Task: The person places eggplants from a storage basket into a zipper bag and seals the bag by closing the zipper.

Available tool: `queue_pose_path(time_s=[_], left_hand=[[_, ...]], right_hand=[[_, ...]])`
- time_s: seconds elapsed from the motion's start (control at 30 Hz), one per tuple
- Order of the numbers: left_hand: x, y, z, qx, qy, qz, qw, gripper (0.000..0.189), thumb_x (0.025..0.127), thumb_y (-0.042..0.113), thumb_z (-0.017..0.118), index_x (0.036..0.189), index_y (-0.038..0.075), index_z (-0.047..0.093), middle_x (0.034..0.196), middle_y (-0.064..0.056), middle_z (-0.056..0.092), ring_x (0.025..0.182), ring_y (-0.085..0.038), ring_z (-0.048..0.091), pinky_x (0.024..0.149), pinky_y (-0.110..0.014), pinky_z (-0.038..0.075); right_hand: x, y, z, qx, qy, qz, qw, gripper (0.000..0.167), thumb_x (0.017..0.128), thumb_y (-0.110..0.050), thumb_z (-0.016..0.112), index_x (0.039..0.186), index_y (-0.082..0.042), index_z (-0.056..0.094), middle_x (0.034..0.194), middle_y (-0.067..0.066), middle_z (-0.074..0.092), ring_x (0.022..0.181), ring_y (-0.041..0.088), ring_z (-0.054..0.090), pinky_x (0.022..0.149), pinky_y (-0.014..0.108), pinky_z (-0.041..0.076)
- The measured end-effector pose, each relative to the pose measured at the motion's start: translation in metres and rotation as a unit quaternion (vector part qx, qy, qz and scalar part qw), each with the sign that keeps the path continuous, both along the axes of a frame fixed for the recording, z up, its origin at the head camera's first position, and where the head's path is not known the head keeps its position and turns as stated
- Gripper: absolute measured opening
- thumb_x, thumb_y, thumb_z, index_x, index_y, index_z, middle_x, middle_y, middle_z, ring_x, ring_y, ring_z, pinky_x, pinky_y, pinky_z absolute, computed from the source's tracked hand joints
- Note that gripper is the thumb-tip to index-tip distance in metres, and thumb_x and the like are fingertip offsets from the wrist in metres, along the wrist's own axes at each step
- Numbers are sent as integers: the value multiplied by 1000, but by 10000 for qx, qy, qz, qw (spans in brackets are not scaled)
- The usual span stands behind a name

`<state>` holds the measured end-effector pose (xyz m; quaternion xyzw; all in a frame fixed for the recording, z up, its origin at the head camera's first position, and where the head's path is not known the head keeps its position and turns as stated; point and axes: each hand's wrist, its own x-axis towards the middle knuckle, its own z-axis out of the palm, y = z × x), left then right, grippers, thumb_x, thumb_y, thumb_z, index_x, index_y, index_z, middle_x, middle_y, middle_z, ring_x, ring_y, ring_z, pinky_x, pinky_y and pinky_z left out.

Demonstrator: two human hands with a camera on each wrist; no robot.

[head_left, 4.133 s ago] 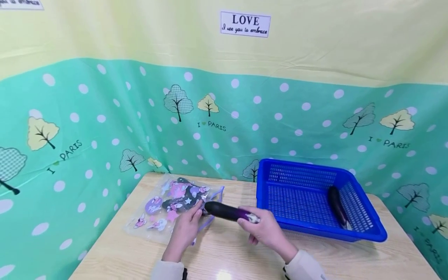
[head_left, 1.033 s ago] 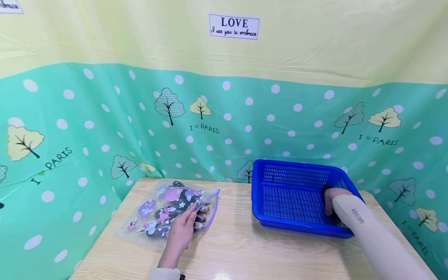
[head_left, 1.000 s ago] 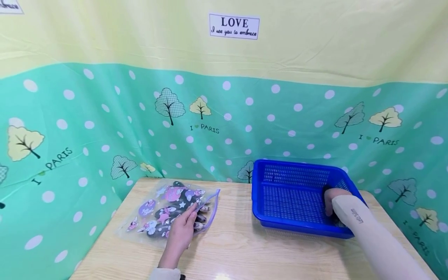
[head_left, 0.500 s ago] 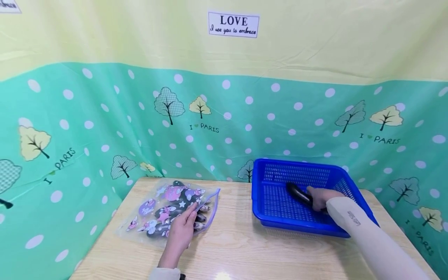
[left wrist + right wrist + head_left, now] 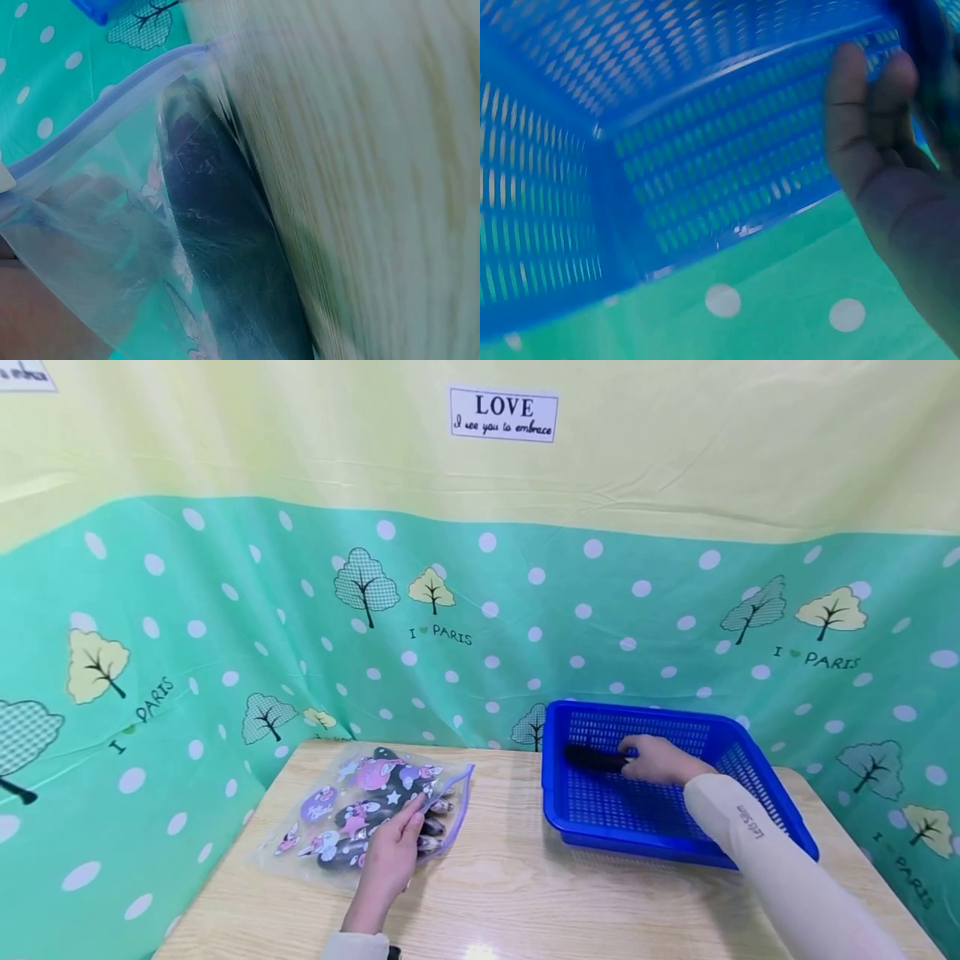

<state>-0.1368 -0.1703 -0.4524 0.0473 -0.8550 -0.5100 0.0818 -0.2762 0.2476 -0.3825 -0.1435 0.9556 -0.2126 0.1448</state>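
Note:
On the left of the table lies a clear zip bag (image 5: 318, 806) with cartoon prints and a purple zip edge. Several dark eggplants (image 5: 225, 225) are inside, stem ends toward the mouth. My left hand (image 5: 390, 852) holds the bag at its mouth, thumb on top; the film covers part of this hand in the left wrist view. Inside the blue basket (image 5: 637, 853), my right hand (image 5: 660, 762) grips a dark eggplant (image 5: 592, 758) by its stem end. In the right wrist view, curled fingers show beside the basket wall, and the eggplant is hard to make out.
Pale wooden table (image 5: 510, 860) surface lies between the bag and the basket. A green and yellow printed curtain (image 5: 480, 677) hangs close behind the table and along both sides. The basket's raised rim surrounds the right hand.
Earlier, the right hand held another eggplant at the bag's mouth. It then reached into the basket's right side and has shifted the remaining eggplant leftward. The left hand stays on the bag.

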Motion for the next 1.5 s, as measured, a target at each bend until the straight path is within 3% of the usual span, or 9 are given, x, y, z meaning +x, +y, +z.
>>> queue_pose_path(time_s=[0.1, 0.3, 0.37, 0.5, 0.63, 0.73, 0.83, 1.0, 1.5], left_hand=[[0, -1, 0, -52, 25, 5, 10000, 39, 108, 21, 50, 146, 14, 56, 149, -16, 49, 138, -38, 44, 107, -55, 43], [-1, 1, -1, -2, 68, -33, 10000, 39, 108, 20, 50, 146, 14, 56, 149, -15, 48, 140, -37, 40, 112, -55, 36], [-2, 1, -1, 10, 72, -28, 10000, 39, 108, 19, 51, 145, 13, 56, 150, -14, 48, 140, -37, 40, 114, -54, 33], [-2, 2, 0, -6, 67, -34, 10000, 39, 108, 21, 50, 146, 14, 55, 150, -15, 48, 140, -37, 40, 113, -55, 35], [-4, 3, 1, 2, 88, -44, 10000, 39, 108, 22, 50, 146, 14, 55, 150, -14, 48, 141, -37, 40, 113, -54, 34], [-4, 3, 3, -15, 169, -57, 9998, 39, 108, 20, 51, 145, 12, 56, 150, -14, 48, 141, -36, 40, 115, -53, 31], [-4, 3, 4, -56, 240, -71, 9997, 38, 108, 19, 51, 144, 11, 57, 149, -16, 48, 141, -36, 40, 115, -53, 31], [-2, 2, 3, -47, 125, -44, 9999, 39, 108, 20, 51, 145, 12, 56, 150, -15, 48, 141, -37, 39, 115, -54, 30], [-2, 0, -2, 7, 128, -29, 9999, 39, 108, 18, 50, 145, 10, 56, 149, -16, 49, 140, -38, 40, 114, -54, 31]], right_hand=[[-1, -6, 1, -722, -53, -365, 9967, 50, 95, -18, 67, 135, 9, 55, 112, 21, 67, 75, 22, 59, 67, 42, 55], [-1, -19, 1, -1773, -69, -578, 9824, 52, 96, -23, 69, 136, 7, 55, 109, 18, 66, 81, 32, 65, 68, 47, 60], [-1, -24, 1, -1789, -87, -570, 9822, 55, 96, -27, 70, 136, 7, 55, 108, 17, 67, 78, 33, 66, 69, 48, 60], [-1, -34, 4, -1516, -57, -757, 9855, 61, 96, -39, 70, 137, 5, 56, 77, 5, 63, 59, 27, 60, 70, 47, 58], [-2, -35, 11, -1299, -94, -813, 9881, 60, 97, -35, 69, 139, 6, 54, 54, -1, 47, 47, 21, 48, 64, 44, 54], [-3, -32, 12, -1269, -142, -756, 9889, 58, 97, -27, 69, 140, 9, 52, 58, 3, 54, 48, 20, 49, 61, 45, 55], [-3, -30, 11, -1222, -167, -731, 9897, 59, 96, -24, 71, 140, 9, 52, 76, 9, 67, 56, 24, 57, 63, 45, 58], [-2, -31, 5, -1045, -225, -638, 9922, 63, 93, -23, 74, 143, 7, 51, 96, 12, 70, 70, 31, 66, 63, 42, 59], [2, -29, 0, -1236, -141, -636, 9902, 56, 97, -19, 68, 143, 8, 51, 82, 15, 72, 73, 35, 69, 66, 43, 61]])
